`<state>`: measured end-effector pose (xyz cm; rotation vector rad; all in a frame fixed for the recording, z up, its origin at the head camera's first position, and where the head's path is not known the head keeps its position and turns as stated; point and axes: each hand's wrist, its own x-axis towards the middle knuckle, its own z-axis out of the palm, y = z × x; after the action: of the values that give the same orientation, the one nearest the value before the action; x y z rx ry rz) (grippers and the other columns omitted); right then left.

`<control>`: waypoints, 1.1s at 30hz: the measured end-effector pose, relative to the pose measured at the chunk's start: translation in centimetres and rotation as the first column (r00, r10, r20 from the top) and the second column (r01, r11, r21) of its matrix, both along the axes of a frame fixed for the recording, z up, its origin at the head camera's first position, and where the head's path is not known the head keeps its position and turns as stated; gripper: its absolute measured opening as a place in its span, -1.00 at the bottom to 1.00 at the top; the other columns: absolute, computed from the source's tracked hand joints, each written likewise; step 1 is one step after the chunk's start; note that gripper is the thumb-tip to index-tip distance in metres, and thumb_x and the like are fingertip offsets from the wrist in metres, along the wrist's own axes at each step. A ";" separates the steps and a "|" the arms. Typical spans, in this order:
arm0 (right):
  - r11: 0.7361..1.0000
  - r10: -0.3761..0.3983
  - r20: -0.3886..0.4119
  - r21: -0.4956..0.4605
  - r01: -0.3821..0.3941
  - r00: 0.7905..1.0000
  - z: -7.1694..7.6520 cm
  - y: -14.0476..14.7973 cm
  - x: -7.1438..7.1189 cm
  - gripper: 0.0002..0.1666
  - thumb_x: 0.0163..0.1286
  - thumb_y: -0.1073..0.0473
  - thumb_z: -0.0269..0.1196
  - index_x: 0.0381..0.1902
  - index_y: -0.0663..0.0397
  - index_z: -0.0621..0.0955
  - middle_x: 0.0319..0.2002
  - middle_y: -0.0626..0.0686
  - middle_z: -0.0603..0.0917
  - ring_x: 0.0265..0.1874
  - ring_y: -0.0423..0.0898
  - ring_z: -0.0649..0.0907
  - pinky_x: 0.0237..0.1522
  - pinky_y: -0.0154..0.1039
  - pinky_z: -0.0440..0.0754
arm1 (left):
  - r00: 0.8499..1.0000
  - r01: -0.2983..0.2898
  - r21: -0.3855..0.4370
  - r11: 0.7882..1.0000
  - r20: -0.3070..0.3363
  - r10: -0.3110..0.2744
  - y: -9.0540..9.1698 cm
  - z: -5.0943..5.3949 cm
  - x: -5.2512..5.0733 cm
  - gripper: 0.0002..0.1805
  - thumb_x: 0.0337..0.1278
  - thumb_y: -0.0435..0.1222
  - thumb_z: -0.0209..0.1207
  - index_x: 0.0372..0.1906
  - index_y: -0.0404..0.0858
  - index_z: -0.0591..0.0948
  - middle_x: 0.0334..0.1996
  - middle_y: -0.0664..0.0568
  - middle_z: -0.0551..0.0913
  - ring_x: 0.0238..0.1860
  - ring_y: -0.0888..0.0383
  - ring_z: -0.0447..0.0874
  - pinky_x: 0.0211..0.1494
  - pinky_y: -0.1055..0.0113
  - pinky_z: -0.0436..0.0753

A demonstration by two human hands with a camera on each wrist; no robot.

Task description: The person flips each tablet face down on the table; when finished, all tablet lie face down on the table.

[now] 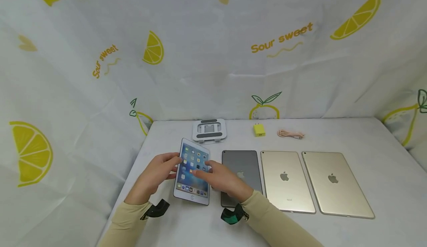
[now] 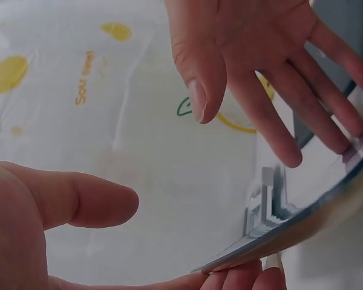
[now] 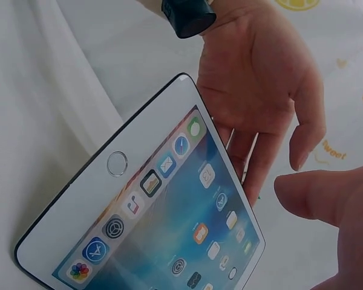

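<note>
A white-framed tablet (image 1: 193, 173) stands tilted with its lit screen facing up, app icons and a round home button showing. My left hand (image 1: 159, 171) is at its left edge, fingers behind it; in the left wrist view the left thumb (image 2: 103, 202) is apart from the screen. My right hand (image 1: 221, 176) is over the tablet's right side, palm spread in the left wrist view, with fingertips (image 2: 351, 130) at the edge. The right thumb (image 3: 314, 193) hovers above the glass in the right wrist view. Whether the tablet's lower edge touches the table cannot be told.
Right of the hands lie a dark grey tablet (image 1: 238, 163), a gold tablet (image 1: 288, 189) and a larger gold tablet (image 1: 343, 195), backs up. Behind are a white folding stand (image 1: 209, 130), a yellow charger plug (image 1: 259, 130) and a coiled pink cable (image 1: 290, 134). A lemon-print curtain (image 1: 213, 73) encloses the table.
</note>
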<state>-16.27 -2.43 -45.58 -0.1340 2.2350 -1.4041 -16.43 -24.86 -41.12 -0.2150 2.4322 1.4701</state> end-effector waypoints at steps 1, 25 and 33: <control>1.000 -0.001 0.002 -0.006 0.001 1.000 0.0 0.0 0.0 0.09 0.47 -0.42 0.30 0.63 0.22 0.35 0.45 0.36 0.57 0.28 0.25 0.69 0.26 0.30 0.71 | 1.000 0.002 0.000 1.000 -0.003 -0.002 0.1 0.1 0.0 -0.39 0.57 -0.09 0.13 0.52 -0.36 0.50 0.30 -0.23 0.68 0.09 -0.06 0.68 0.29 -0.06 0.78; 0.993 -0.012 0.030 -0.120 0.016 0.999 -0.4 0.1 -0.4 0.17 0.48 -0.53 0.19 0.62 0.31 0.33 0.46 0.38 0.54 0.28 0.26 0.70 0.17 0.27 0.78 | 0.995 0.053 0.055 0.997 -0.082 -0.048 2.5 1.2 0.2 -0.42 0.57 -0.12 0.16 0.50 -0.32 0.52 0.28 -0.26 0.67 0.05 -0.03 0.76 0.16 0.01 0.84; 0.988 -0.007 0.023 -0.151 0.010 1.000 -0.5 0.2 -0.5 0.19 0.45 -0.58 0.17 0.61 0.27 0.36 0.42 0.34 0.59 0.25 0.22 0.73 0.16 0.28 0.79 | 0.993 0.068 0.094 0.993 -0.098 -0.059 3.3 1.3 0.0 -0.44 0.56 -0.16 0.15 0.49 -0.32 0.54 0.23 -0.25 0.66 0.04 0.01 0.79 0.16 -0.02 0.84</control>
<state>-16.79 -2.27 -46.05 -0.1593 2.1119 -1.5715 -16.40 -21.60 -39.84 -0.0465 2.4087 1.6001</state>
